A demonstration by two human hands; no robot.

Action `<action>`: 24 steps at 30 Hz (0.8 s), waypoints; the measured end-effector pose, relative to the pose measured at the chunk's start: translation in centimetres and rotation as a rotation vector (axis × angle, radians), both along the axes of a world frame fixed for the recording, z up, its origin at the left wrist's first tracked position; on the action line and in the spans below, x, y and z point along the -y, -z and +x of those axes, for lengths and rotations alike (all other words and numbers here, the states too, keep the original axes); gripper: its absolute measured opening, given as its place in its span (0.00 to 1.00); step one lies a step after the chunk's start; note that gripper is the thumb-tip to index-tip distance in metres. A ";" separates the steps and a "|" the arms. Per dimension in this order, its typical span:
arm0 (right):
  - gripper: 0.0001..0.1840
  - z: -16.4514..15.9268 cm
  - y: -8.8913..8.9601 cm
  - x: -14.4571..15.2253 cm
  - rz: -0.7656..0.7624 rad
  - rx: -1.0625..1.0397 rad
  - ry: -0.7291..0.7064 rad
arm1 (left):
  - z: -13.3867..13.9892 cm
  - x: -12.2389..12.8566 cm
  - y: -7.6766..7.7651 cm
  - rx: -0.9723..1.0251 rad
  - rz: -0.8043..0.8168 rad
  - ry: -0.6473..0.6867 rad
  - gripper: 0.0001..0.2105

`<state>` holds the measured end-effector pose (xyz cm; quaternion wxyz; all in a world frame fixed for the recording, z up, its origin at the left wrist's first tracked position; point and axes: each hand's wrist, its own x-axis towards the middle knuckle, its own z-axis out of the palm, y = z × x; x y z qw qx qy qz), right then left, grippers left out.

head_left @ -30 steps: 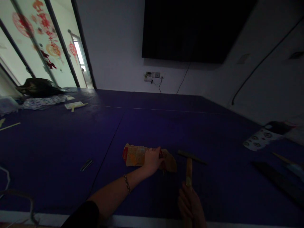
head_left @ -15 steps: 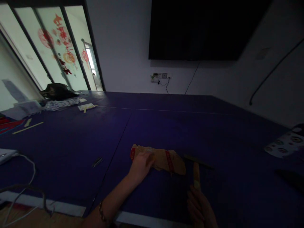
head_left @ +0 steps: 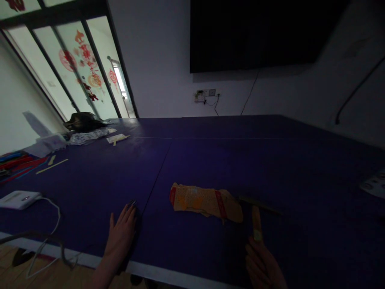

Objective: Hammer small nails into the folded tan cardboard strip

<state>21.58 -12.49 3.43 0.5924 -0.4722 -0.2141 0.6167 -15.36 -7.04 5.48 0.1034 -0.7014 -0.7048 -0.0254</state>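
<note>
My right hand (head_left: 262,263) is wrapped around the wooden handle of a hammer (head_left: 257,222), whose long thin dark head lies low over the table. Just left of the head, a tan, insole-shaped piece (head_left: 201,201) with red bands and a translucent patch lies flat, touched by neither hand. My left hand (head_left: 122,229) rests on the table well to its left, with fingers stretched out and thumb apart. Its fingertips meet a few thin metal nails (head_left: 132,203), partly hidden by the fingers.
The dark purple table (head_left: 192,160) has a seam running across it. A white device (head_left: 19,199) with a cable sits at the left. Farther back are yellow strips (head_left: 52,166), red and blue items (head_left: 22,163), and a dark bag (head_left: 84,121). A patterned object (head_left: 374,184) lies far right.
My left hand has left the tan piece and moved left to the nails, uncovering the piece. My right hand still holds the hammer. The view has shifted slightly.
</note>
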 end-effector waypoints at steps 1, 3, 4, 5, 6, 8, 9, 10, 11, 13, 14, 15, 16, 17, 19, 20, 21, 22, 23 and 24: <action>0.16 -0.2 -0.2 0.1 -0.005 -0.006 0.011 | 0.0 0.0 -0.1 -0.006 0.000 0.006 0.21; 0.15 -0.5 -0.4 0.3 -0.007 -0.023 0.028 | 0.0 0.0 -0.1 -0.010 0.007 0.013 0.21; 0.15 -0.6 -0.5 0.4 -0.008 -0.034 0.027 | 0.1 -0.1 0.0 -0.014 0.009 0.009 0.21; 0.15 -0.6 -0.6 0.4 -0.011 -0.045 0.024 | 0.1 -0.1 0.1 -0.018 0.010 0.000 0.21; 0.15 -0.6 -0.6 0.4 -0.017 -0.056 0.018 | 0.2 -0.2 0.1 -0.024 0.011 -0.011 0.21; 0.16 -0.5 -0.6 0.4 -0.037 -0.076 -0.005 | 0.2 -0.4 0.3 -0.038 0.021 -0.029 0.21; 0.16 -0.5 -0.5 0.4 -0.046 -0.083 -0.017 | 0.2 -0.4 0.4 -0.044 0.027 -0.032 0.21; 0.16 -0.4 -0.5 0.4 -0.049 -0.088 -0.018 | 0.2 -0.4 0.5 -0.046 0.033 -0.032 0.21; 0.15 -0.3 -0.4 0.4 -0.050 -0.089 -0.011 | 0.1 -0.4 0.7 -0.045 0.039 -0.027 0.21; 0.12 -0.1 -0.2 0.4 -0.050 -0.079 0.000 | 0.0 -0.4 0.8 -0.030 0.050 -0.010 0.21; 0.12 0.0 0.0 0.3 -0.049 -0.074 -0.002 | 0.0 -0.3 0.8 -0.021 0.058 0.002 0.21; 0.12 0.1 0.1 0.3 -0.048 -0.074 -0.007 | 0.0 -0.3 0.8 -0.014 0.067 0.013 0.21; 0.13 0.1 0.3 0.2 -0.048 -0.081 -0.013 | 0.0 -0.2 0.7 -0.009 0.074 0.020 0.21; 0.15 0.1 0.5 0.2 -0.050 -0.096 -0.021 | 0.0 -0.2 0.6 -0.006 0.076 0.019 0.22; 0.16 0.1 0.9 0.0 -0.059 -0.149 -0.013 | 0.0 -0.1 0.3 -0.003 0.054 -0.013 0.22; 0.17 0.0 1.1 -0.1 -0.067 -0.181 0.003 | 0.1 -0.1 0.1 -0.001 0.033 -0.033 0.23; 0.18 -0.2 1.3 -0.1 -0.075 -0.211 0.023 | 0.1 -0.1 -0.1 0.000 0.010 -0.049 0.23; 0.19 -0.3 1.5 -0.2 -0.087 -0.235 0.034 | 0.2 -0.2 -0.3 -0.001 -0.012 -0.059 0.23; 0.20 -0.4 1.6 -0.2 -0.096 -0.252 0.052 | 0.2 -0.2 -0.7 -0.003 -0.035 -0.061 0.22; 0.20 -0.5 1.8 -0.3 -0.101 -0.264 0.070 | 0.3 -0.3 -1.1 -0.005 -0.061 -0.055 0.21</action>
